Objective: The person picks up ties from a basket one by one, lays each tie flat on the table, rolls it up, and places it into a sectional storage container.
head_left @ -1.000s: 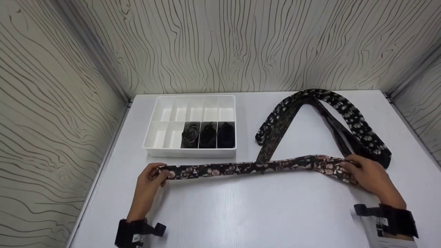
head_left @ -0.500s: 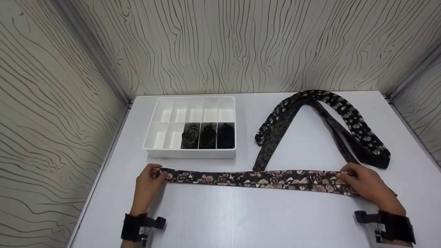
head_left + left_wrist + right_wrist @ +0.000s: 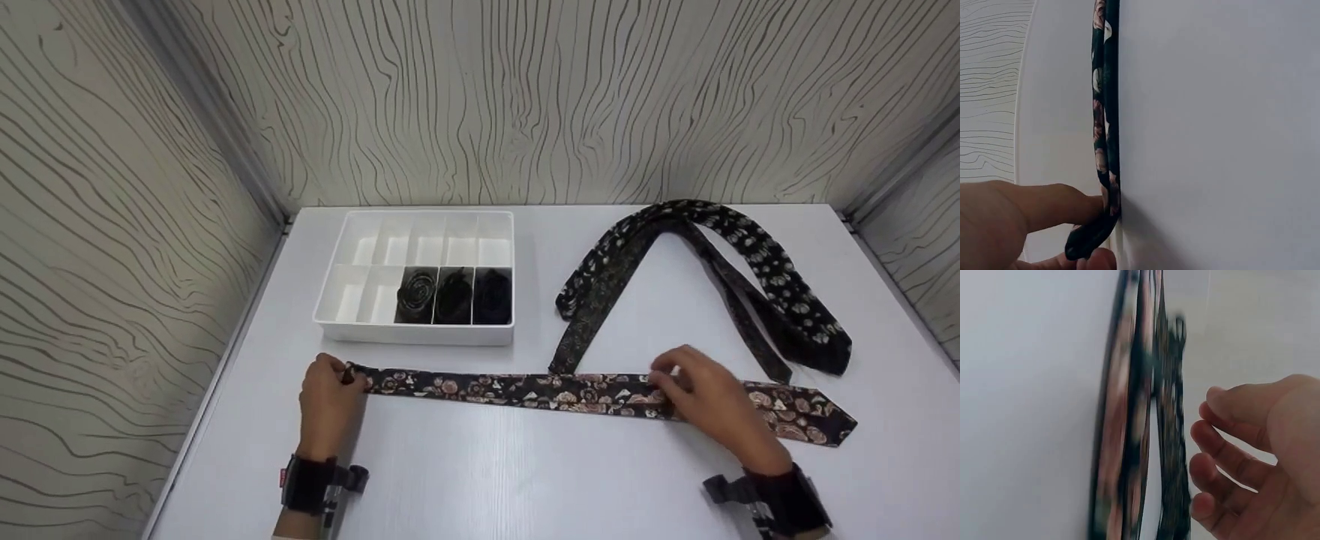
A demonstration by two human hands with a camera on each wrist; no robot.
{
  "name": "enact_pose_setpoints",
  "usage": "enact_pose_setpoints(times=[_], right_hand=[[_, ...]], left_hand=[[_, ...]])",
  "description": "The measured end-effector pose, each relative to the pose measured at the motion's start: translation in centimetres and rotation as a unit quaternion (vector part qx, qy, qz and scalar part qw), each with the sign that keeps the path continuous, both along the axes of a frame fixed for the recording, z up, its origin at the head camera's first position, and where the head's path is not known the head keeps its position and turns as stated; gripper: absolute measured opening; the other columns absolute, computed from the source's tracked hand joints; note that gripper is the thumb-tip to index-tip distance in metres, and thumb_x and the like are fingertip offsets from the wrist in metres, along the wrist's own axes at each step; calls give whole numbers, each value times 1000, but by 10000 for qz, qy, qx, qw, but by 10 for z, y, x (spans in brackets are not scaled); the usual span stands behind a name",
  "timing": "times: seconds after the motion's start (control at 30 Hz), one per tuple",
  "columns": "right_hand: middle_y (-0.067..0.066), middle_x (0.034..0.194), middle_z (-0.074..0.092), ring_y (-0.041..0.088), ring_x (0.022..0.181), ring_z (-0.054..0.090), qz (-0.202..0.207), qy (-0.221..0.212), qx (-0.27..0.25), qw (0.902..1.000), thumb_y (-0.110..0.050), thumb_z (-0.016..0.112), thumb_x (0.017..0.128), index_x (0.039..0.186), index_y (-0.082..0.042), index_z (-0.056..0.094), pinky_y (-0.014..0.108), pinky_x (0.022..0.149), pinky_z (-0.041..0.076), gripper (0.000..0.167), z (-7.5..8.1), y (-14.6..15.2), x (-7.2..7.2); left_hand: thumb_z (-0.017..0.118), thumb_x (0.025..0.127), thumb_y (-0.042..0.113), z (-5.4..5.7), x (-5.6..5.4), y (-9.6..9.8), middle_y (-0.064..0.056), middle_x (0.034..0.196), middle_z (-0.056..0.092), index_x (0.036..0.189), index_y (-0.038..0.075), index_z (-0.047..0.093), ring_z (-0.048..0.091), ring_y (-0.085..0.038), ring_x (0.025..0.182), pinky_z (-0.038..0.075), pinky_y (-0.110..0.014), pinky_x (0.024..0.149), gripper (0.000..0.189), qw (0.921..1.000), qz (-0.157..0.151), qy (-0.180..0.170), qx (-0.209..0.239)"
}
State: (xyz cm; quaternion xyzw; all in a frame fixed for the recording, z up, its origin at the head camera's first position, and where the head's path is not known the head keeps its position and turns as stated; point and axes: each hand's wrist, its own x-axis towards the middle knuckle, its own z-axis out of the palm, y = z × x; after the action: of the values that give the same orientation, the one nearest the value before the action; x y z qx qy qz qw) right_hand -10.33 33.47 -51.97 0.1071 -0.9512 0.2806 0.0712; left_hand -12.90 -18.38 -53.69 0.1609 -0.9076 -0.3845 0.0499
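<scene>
A dark necktie with pink and white flowers (image 3: 510, 391) lies stretched across the table, its wide pointed end at the right. My left hand (image 3: 331, 397) pinches the tie's narrow end between thumb and fingers; in the left wrist view that end folds over at the fingertips. Over the wider part of the same tie is my right hand (image 3: 709, 405). In the right wrist view its loosely curled fingers (image 3: 1221, 444) stand beside the tie with nothing in their grasp.
Behind the tie stands a white divided box (image 3: 416, 334); three front compartments hold dark rolls (image 3: 416, 292). At the back right, a black tie with white flowers (image 3: 780, 274) arches over a dark, finely patterned strip (image 3: 600, 319), whose left end reaches the floral tie.
My right hand has let go of the wide end and moved left along the tie. The tie now lies lower and flat, its pointed tip visible. The left hand keeps its pinch.
</scene>
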Motion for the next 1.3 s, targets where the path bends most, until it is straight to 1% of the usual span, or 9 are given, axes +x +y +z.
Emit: enact_pose_setpoints(times=[0.17, 0.37, 0.53, 0.6, 0.7, 0.83, 1.03, 1.13, 1.3], right_hand=[[-15, 91, 66, -1, 77, 58, 805, -700, 180, 9941, -26, 80, 95, 105, -26, 73, 23, 68, 52, 12, -5, -46, -5], [-13, 89, 65, 2, 79, 58, 854, -1266, 344, 9877, -23, 82, 91, 103, -24, 71, 24, 70, 51, 16, -14, -59, -9], [-13, 88, 63, 2, 77, 56, 816, -1291, 182, 9881, -23, 83, 90, 102, -25, 70, 23, 69, 49, 17, -17, -58, -11], [-13, 88, 63, 2, 77, 56, 826, -1282, 143, 9882, -23, 82, 90, 101, -25, 70, 23, 68, 49, 17, -18, -58, -11], [-13, 87, 63, 3, 76, 56, 792, -1308, 128, 9882, -23, 83, 90, 101, -25, 69, 23, 68, 49, 17, -19, -58, -11], [-13, 87, 62, 3, 76, 56, 750, -1351, 115, 9879, -23, 82, 91, 101, -26, 69, 23, 69, 49, 17, -21, -59, -11], [-13, 88, 63, 2, 78, 56, 797, -1283, 51, 9885, -22, 82, 91, 102, -25, 69, 23, 69, 50, 18, -22, -59, -9], [-14, 89, 62, 2, 78, 56, 826, -1228, 24, 9890, -23, 82, 91, 102, -25, 68, 23, 69, 50, 17, -23, -59, -8], [-13, 90, 63, 2, 79, 56, 798, -1252, -3, 9889, -24, 81, 92, 103, -26, 68, 23, 69, 50, 18, -23, -59, -8]], left_hand=[[70, 96, 10, 2, -1, 16, -13, 100, 60, 104, 1, 62, 62, -28, 88, 49, -38, 73, 15, 9989, -65, 451, -143], [66, 101, 13, 1, -3, 29, -12, 95, 60, 104, 3, 75, 59, -23, 82, 46, -34, 69, 14, 9963, -400, 685, -323], [69, 99, 17, -3, -2, 32, -19, 107, 62, 121, 0, 70, 64, -30, 87, 50, -41, 71, 29, 9982, -310, 260, -434], [69, 98, 19, -4, -2, 33, -20, 107, 63, 122, -2, 67, 64, -32, 88, 51, -43, 72, 32, 9987, -218, 140, -441], [70, 95, 11, -4, -3, 37, -17, 101, 63, 115, -3, 64, 62, -30, 88, 50, -42, 74, 26, 9991, -220, 251, -278], [71, 91, 0, -4, -3, 47, -11, 99, 58, 108, 2, 59, 57, -25, 91, 47, -38, 77, 21, 9973, -507, 520, -53], [70, 100, 12, -6, 2, 58, -6, 97, 57, 100, 9, 71, 53, -19, 87, 45, -31, 75, 3, 9951, -834, 535, -36], [65, 103, 15, -5, 5, 60, -8, 100, 58, 107, 7, 75, 54, -20, 88, 45, -32, 74, 13, 9961, -763, 438, -31], [68, 100, 19, -4, 5, 62, -10, 104, 60, 121, 3, 65, 57, -23, 91, 48, -35, 75, 27, 9982, -586, 103, -121]])
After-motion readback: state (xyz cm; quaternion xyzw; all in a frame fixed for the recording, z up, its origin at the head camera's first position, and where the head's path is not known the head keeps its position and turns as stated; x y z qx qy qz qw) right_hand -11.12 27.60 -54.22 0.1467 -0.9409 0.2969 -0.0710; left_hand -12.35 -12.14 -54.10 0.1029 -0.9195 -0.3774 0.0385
